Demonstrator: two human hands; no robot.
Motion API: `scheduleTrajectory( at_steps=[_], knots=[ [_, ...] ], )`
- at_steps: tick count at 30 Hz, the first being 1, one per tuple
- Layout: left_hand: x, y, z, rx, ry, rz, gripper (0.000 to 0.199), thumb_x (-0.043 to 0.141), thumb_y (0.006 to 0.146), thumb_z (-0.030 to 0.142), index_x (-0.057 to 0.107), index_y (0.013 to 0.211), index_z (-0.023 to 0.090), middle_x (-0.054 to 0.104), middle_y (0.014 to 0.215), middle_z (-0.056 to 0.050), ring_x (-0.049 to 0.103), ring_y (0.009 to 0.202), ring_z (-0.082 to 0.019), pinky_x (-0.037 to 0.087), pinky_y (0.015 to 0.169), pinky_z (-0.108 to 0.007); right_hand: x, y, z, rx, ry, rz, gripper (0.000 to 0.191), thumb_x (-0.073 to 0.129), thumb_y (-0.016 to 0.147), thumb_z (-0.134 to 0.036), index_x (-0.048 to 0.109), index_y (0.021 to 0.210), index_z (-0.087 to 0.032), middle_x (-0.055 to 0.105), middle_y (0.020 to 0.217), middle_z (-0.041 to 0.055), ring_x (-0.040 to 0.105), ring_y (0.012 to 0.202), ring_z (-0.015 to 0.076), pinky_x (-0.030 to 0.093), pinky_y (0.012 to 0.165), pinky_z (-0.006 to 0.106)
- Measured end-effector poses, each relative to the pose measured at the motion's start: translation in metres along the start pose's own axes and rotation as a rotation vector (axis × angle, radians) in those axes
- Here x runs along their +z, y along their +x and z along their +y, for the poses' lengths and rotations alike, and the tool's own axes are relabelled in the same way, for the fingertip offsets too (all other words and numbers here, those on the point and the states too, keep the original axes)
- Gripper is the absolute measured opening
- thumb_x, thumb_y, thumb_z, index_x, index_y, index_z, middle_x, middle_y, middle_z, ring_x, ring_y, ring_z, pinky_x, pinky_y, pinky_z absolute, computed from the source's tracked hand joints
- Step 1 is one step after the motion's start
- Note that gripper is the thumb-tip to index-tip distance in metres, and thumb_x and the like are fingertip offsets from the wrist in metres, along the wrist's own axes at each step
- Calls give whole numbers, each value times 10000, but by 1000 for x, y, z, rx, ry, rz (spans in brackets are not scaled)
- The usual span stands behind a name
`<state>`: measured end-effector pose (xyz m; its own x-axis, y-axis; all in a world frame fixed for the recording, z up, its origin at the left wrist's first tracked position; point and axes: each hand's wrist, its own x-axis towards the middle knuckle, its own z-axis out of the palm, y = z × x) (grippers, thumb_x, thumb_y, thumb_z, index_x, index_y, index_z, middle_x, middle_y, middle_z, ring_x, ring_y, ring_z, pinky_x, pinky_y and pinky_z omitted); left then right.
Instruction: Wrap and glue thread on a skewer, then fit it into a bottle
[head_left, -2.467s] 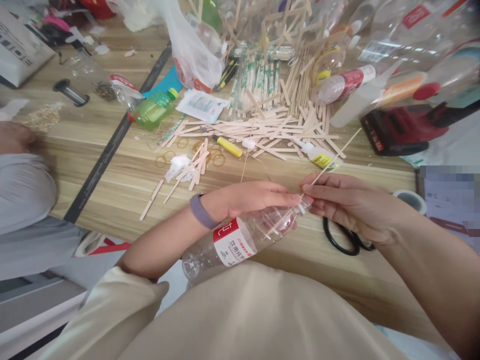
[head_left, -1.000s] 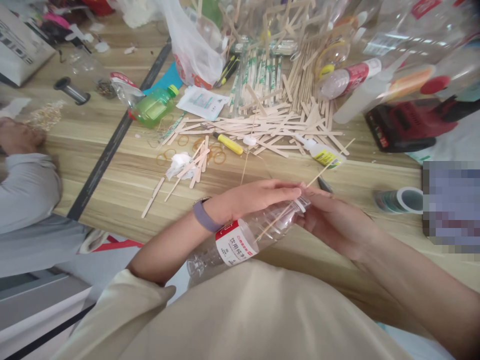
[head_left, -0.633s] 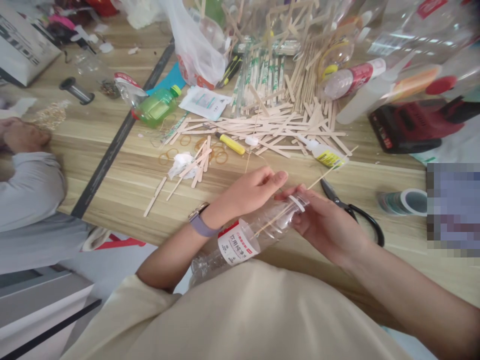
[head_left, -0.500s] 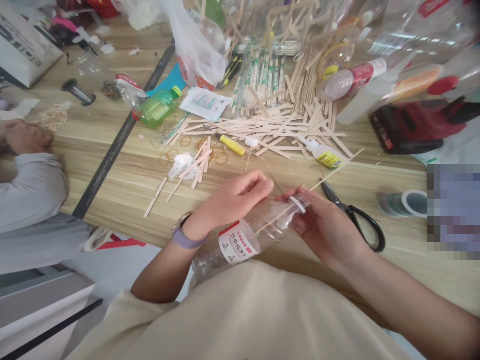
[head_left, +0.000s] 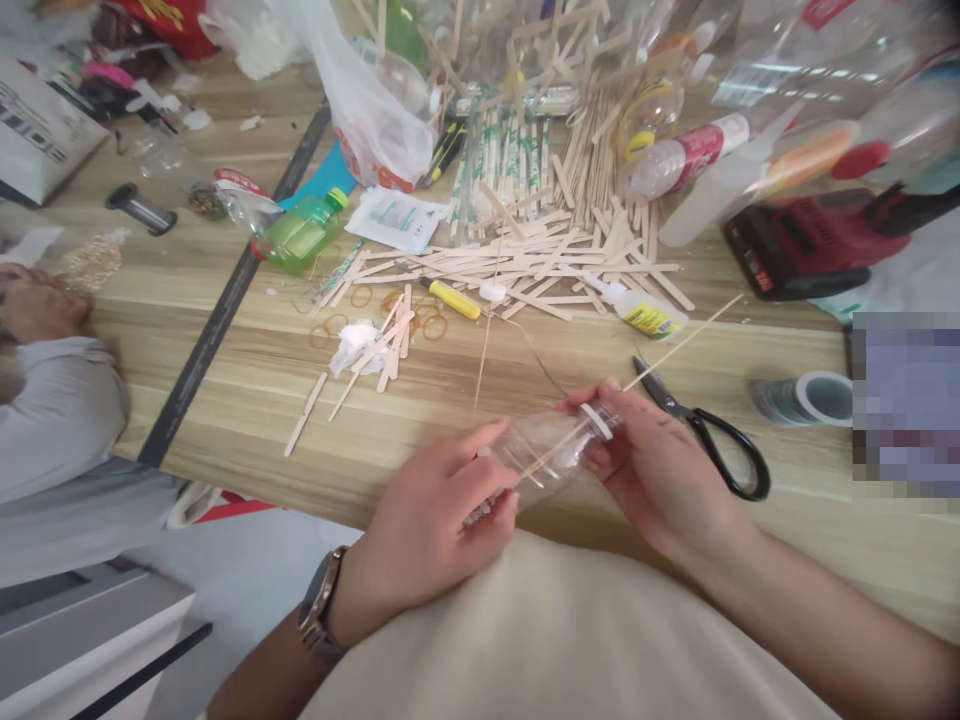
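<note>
A clear plastic bottle (head_left: 551, 448) lies tilted in front of my body, its neck with a white ring pointing up and to the right. My left hand (head_left: 450, 500) is wrapped over the body of the bottle and covers its label. At the neck, my right hand (head_left: 652, 450) holds the bottle with its fingers. A thin wooden skewer (head_left: 686, 340) runs through the neck, partly inside the bottle and partly sticking out past my right fingers. Black-handled scissors (head_left: 694, 415) lie just beyond my right hand. A thin string (head_left: 536, 350) trails across the table towards the bottle.
Craft sticks (head_left: 480, 265) are heaped mid-table, near a yellow-handled tool (head_left: 454, 298) and a glue bottle (head_left: 641, 308). A red power tool (head_left: 814, 245) and a roll (head_left: 814, 398) are at right. A green bottle (head_left: 304, 232) lies left; another person's arm (head_left: 64, 400) rests at far left.
My left hand has come down from above the bottle and closed around its body, covering the label. My right hand stays at the neck. The view has shifted slightly.
</note>
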<state>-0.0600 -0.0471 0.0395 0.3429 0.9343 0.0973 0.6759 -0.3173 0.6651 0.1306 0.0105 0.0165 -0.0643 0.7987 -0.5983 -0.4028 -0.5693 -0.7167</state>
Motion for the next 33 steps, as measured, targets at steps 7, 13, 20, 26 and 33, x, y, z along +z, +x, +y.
scheduleTrajectory(
  at_steps=[7, 13, 20, 26, 33],
  knots=[
    [1, -1, 4, -53, 68, -40, 104, 454, 885, 155, 516, 817, 203, 587, 1317, -147, 583, 1181, -207, 476, 919, -328, 0, -1, 1, 25, -19, 1, 232, 755, 699, -416, 708, 693, -189, 660, 757, 12, 419, 511, 61, 381, 445, 181],
    [0, -1, 3, -96, 68, -109, 81, 393, 900, 162, 441, 864, 217, 555, 1350, -154, 576, 1178, -218, 485, 896, -362, -12, 2, -5, 53, -155, -95, 342, 707, 728, -517, 761, 854, -204, 657, 855, 54, 466, 564, 97, 379, 451, 221],
    [0, -6, 0, -159, 10, -122, 100, 368, 883, 146, 411, 844, 228, 573, 1322, -135, 579, 1156, -212, 491, 860, -352, -41, 10, -33, -59, -211, 31, 344, 718, 694, -551, 766, 833, -240, 650, 962, 60, 507, 680, 132, 388, 457, 217],
    [10, -10, -3, -227, -17, -100, 271, 346, 908, 224, 490, 1137, 210, 645, 1199, -113, 656, 984, -206, 525, 774, -319, -47, 4, -60, -497, -407, 180, 341, 648, 754, -587, 696, 676, -258, 692, 914, 58, 548, 756, 203, 422, 621, 322],
    [19, -9, -5, -241, -65, 33, 302, 389, 882, 226, 593, 1105, 234, 703, 998, -67, 666, 881, -189, 525, 799, -282, -35, 10, -105, -831, -907, 291, 400, 400, 926, -545, 643, 798, -254, 557, 538, -6, 465, 488, 162, 344, 517, 303]
  ],
)
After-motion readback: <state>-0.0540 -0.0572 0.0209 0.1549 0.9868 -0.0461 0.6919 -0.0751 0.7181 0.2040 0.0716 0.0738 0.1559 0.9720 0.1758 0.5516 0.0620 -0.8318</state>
